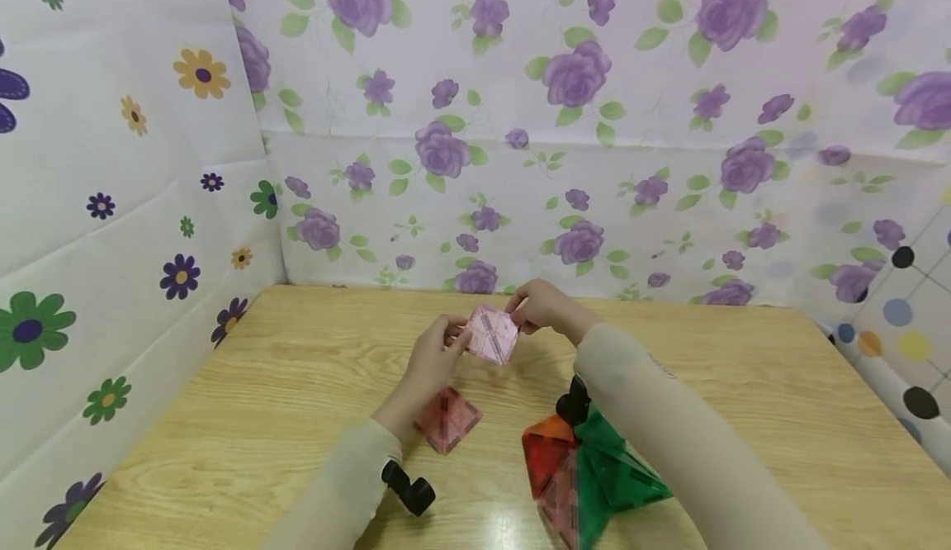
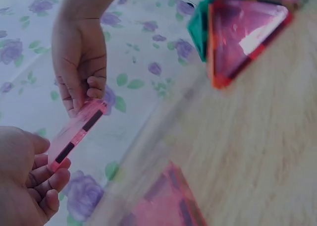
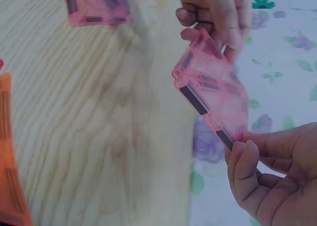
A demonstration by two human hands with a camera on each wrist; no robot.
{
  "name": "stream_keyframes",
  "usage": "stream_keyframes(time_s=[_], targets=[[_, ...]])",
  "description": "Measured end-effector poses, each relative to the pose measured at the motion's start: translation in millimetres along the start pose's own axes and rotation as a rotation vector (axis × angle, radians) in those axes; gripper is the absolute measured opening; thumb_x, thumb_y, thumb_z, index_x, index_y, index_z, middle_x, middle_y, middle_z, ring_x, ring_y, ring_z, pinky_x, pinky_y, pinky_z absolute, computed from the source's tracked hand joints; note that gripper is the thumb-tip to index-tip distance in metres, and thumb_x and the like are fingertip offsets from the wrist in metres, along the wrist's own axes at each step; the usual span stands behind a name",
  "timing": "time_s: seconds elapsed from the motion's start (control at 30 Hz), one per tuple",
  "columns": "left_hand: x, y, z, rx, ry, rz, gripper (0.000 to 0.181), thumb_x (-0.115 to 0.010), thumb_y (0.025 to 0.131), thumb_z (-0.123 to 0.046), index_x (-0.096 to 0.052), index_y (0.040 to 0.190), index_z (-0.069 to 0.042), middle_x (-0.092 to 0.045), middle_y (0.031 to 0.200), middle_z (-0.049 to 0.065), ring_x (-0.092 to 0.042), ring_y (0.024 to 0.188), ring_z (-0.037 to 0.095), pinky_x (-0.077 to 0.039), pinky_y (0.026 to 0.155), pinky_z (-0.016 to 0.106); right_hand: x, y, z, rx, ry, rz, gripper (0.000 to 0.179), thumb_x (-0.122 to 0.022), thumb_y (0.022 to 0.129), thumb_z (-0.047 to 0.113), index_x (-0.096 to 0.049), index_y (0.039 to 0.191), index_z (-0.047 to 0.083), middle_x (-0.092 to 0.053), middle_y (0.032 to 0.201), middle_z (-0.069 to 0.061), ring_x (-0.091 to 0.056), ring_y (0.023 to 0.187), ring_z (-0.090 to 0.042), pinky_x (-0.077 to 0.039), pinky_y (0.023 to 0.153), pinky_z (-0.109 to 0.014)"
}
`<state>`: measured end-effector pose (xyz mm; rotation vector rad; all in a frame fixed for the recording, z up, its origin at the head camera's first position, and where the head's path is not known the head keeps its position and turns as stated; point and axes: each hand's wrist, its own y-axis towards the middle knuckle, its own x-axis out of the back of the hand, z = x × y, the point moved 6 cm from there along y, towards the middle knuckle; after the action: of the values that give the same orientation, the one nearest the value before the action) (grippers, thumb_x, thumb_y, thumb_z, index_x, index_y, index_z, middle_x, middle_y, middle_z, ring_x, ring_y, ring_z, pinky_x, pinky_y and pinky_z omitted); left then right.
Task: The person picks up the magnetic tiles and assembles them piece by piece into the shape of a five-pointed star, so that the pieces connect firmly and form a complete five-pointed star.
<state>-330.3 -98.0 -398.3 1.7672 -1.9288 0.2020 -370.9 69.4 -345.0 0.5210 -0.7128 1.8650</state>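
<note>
Above the table's far part, two pink translucent triangular magnetic tiles (image 1: pixel 492 335) meet along a seam, forming a diamond. My left hand (image 1: pixel 434 353) pinches its left corner between thumb and fingers. The opposite corner is pinched by my right hand (image 1: pixel 546 307). Seen from the right wrist, the pair of tiles (image 3: pixel 210 84) bends slightly at the seam, dark magnet strips along the edges. The left wrist view catches the tiles (image 2: pixel 77 132) nearly edge-on. Below my left wrist, another pink diamond of tiles (image 1: pixel 451 419) lies on the table, partly covered by the forearm.
Near the right forearm stands a joined shape of orange-red (image 1: pixel 546 451), pink (image 1: pixel 562 496) and green tiles (image 1: pixel 612 476), partly hidden by the sleeve. Black wrist-camera mounts (image 1: pixel 409 488) sit on both wrists. A flowered cloth (image 1: pixel 520 203) hangs behind the wooden table (image 1: pixel 297 385).
</note>
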Motion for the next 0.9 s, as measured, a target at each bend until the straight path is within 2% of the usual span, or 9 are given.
stream_keyframes(time_s=[0.1, 0.2, 0.4, 0.53, 0.67, 0.83, 0.9], targets=[[4.2, -1.2, -5.5, 0.028, -0.125, -0.006, 0.021, -0.058, 0.096, -0.009, -0.06, 0.115, -0.001, -0.064, 0.095, 0.013, -0.057, 0.076, 0.014, -0.047, 0.066, 0.022, 5.4, -5.5, 1.8, 0.032, 0.018, 0.031, 0.018, -0.056, 0.091, -0.003, -0.065, 0.106, -0.008, -0.064, 0.074, -0.008, -0.056, 0.059, -0.008, -0.054, 0.064, -0.025], [3.4, -1.1, -8.8, 0.062, -0.191, 0.025, 0.023, -0.06, 0.093, -0.006, -0.062, 0.115, -0.001, -0.066, 0.091, 0.014, -0.057, 0.07, 0.012, -0.048, 0.068, 0.023, 10.0, -11.2, 0.7, 0.048, 0.035, 0.056, 0.018, -0.056, 0.092, -0.002, -0.064, 0.107, -0.008, -0.063, 0.073, -0.005, -0.056, 0.059, -0.007, -0.052, 0.061, -0.021], [-4.7, -2.5, -11.9, 0.111, -0.228, 0.1, 0.029, -0.065, 0.09, -0.006, -0.064, 0.119, -0.002, -0.07, 0.089, 0.016, -0.058, 0.066, 0.007, -0.044, 0.066, 0.023, 15.3, -22.5, -8.4, 0.056, 0.056, 0.097, 0.018, -0.055, 0.095, 0.002, -0.064, 0.108, -0.006, -0.063, 0.074, -0.005, -0.057, 0.061, -0.008, -0.053, 0.063, -0.024], [-12.7, -7.8, -11.3, 0.124, -0.271, 0.165, 0.031, -0.064, 0.091, -0.007, -0.063, 0.121, -0.001, -0.07, 0.095, 0.017, -0.06, 0.069, 0.007, -0.048, 0.07, 0.029, 15.8, -28.5, -18.1, 0.051, 0.065, 0.122, 0.018, -0.054, 0.096, 0.004, -0.064, 0.11, -0.004, -0.063, 0.076, -0.004, -0.058, 0.064, -0.01, -0.053, 0.065, -0.024], [-24.9, -12.8, -8.3, 0.116, -0.3, 0.211, 0.03, -0.062, 0.092, -0.005, -0.06, 0.121, 0.003, -0.069, 0.094, 0.019, -0.06, 0.07, 0.006, -0.05, 0.071, 0.03, 13.3, -34.6, -31.1, 0.039, 0.073, 0.171, 0.018, -0.054, 0.097, 0.005, -0.063, 0.11, -0.002, -0.064, 0.082, -0.005, -0.057, 0.065, -0.011, -0.051, 0.065, -0.023], [-43.2, -21.3, -3.2, 0.145, -0.312, 0.254, 0.027, -0.063, 0.09, -0.002, -0.059, 0.116, 0.005, -0.068, 0.089, 0.014, -0.058, 0.072, 0.006, -0.051, 0.07, 0.029, 5.6, -38.4, -50.3, 0.037, 0.058, 0.238, 0.014, -0.053, 0.097, 0.004, -0.063, 0.106, 0.0, -0.062, 0.077, -0.004, -0.053, 0.063, -0.011, -0.049, 0.062, -0.022], [-49.1, -24.7, -0.9, 0.16, -0.316, 0.278, 0.026, -0.063, 0.09, -0.002, -0.058, 0.115, 0.004, -0.068, 0.09, 0.012, -0.057, 0.072, 0.006, -0.05, 0.066, 0.027, 2.4, -39.4, -56.5, 0.047, 0.057, 0.264, 0.014, -0.052, 0.097, 0.004, -0.062, 0.105, -0.001, -0.06, 0.075, -0.003, -0.051, 0.062, -0.011, -0.048, 0.062, -0.022]])
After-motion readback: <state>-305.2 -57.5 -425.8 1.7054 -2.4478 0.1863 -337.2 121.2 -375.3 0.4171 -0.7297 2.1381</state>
